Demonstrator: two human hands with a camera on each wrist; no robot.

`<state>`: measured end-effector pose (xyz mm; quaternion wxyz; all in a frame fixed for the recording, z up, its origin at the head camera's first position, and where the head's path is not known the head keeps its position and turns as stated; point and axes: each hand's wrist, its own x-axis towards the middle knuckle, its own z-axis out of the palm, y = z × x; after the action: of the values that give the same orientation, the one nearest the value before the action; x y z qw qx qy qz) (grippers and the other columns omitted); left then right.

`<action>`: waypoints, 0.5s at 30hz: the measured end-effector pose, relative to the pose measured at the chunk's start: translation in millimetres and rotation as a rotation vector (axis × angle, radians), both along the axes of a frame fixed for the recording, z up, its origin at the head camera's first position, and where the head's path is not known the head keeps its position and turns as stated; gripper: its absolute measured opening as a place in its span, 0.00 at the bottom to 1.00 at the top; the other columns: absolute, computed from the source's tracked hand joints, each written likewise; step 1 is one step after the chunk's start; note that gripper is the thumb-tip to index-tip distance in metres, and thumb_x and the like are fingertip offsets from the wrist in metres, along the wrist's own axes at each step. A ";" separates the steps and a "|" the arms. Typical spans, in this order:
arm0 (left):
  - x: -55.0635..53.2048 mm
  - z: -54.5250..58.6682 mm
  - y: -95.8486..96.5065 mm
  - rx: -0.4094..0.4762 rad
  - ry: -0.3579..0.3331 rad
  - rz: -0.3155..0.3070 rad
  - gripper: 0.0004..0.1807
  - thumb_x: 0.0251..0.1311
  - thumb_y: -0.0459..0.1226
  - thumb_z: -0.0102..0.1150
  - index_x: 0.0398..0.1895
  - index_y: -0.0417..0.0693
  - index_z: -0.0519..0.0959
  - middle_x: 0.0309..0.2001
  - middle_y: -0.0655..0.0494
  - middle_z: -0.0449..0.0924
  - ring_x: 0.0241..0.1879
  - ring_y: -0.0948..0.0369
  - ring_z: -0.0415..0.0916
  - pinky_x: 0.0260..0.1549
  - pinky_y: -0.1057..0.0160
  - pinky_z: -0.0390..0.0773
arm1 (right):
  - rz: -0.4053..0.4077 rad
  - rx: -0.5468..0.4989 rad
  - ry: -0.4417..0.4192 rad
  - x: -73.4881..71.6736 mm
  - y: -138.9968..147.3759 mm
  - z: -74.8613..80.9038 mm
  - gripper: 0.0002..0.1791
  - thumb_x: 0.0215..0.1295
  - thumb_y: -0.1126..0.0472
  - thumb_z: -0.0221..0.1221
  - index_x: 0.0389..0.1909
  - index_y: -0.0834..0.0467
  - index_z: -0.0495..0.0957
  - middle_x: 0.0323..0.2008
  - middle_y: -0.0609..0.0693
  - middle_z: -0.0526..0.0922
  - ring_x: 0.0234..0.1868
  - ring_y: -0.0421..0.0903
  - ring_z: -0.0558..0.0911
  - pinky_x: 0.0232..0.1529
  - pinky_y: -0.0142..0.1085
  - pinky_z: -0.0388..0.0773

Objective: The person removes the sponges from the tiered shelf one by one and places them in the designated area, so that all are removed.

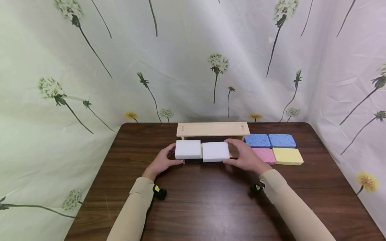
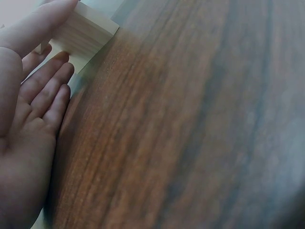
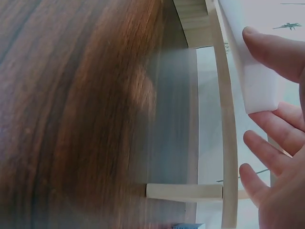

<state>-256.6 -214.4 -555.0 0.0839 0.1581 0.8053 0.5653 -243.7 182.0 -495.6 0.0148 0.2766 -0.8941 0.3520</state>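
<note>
Two white sponge blocks lie side by side at the lower front tier of a small pale wooden rack, a narrow gap between them. My left hand holds the left end of the left white sponge, thumb at its front corner and fingers behind. In the left wrist view that sponge is hidden behind the thumb. With thumb and fingertips, my right hand pinches the right end of the right white sponge. The right wrist view shows this sponge close over the rack's front plank.
Right of the rack, two blue sponges lie behind a pink sponge and a yellow sponge. The right hand partly covers the pink one. A dandelion-patterned curtain hangs behind the dark wooden table.
</note>
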 end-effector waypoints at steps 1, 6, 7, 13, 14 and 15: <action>-0.4 0.0 0.1 0.000 0.001 -0.001 0.44 0.58 0.34 0.79 0.77 0.46 0.67 0.70 0.44 0.75 0.74 0.47 0.66 0.75 0.42 0.60 | 0.001 -0.003 0.009 1.0 1.7 -0.4 0.44 0.55 0.51 0.80 0.70 0.60 0.72 0.66 0.55 0.79 0.67 0.54 0.77 0.69 0.54 0.73; -0.2 0.7 0.1 0.002 0.006 -0.003 0.44 0.58 0.34 0.79 0.77 0.46 0.68 0.70 0.44 0.75 0.74 0.47 0.66 0.75 0.42 0.60 | 0.001 -0.004 0.052 8.5 10.5 0.2 0.45 0.54 0.50 0.81 0.70 0.59 0.73 0.64 0.55 0.80 0.64 0.54 0.79 0.65 0.54 0.76; 0.0 0.9 0.0 0.003 0.003 -0.003 0.44 0.58 0.34 0.79 0.77 0.46 0.68 0.71 0.44 0.75 0.74 0.47 0.66 0.75 0.42 0.60 | -0.002 -0.001 0.053 10.5 12.5 0.5 0.45 0.54 0.49 0.81 0.70 0.59 0.73 0.64 0.55 0.80 0.63 0.54 0.79 0.64 0.55 0.77; -0.2 0.8 -0.3 0.011 -0.017 0.001 0.46 0.57 0.35 0.80 0.78 0.46 0.67 0.72 0.44 0.73 0.75 0.46 0.65 0.76 0.42 0.60 | -0.026 0.010 0.038 21.8 23.6 -1.4 0.46 0.55 0.49 0.81 0.71 0.57 0.71 0.66 0.56 0.79 0.62 0.54 0.80 0.62 0.56 0.79; -0.2 0.7 -0.3 0.012 -0.017 0.000 0.46 0.57 0.36 0.80 0.78 0.46 0.67 0.72 0.44 0.73 0.75 0.46 0.65 0.76 0.42 0.60 | -0.026 0.006 0.039 23.1 25.2 -2.3 0.46 0.55 0.50 0.81 0.72 0.57 0.71 0.66 0.56 0.78 0.62 0.54 0.80 0.62 0.55 0.79; -0.3 0.5 -0.2 0.012 -0.017 -0.001 0.46 0.57 0.36 0.80 0.78 0.46 0.67 0.72 0.43 0.73 0.75 0.46 0.65 0.76 0.42 0.60 | -0.023 0.000 0.042 24.4 26.7 -3.3 0.46 0.55 0.51 0.81 0.72 0.58 0.71 0.66 0.56 0.78 0.61 0.54 0.80 0.61 0.55 0.80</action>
<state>-257.0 -214.6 -554.5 0.0902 0.1543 0.8009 0.5715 -219.3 208.7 -498.9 0.0377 0.2735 -0.8967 0.3459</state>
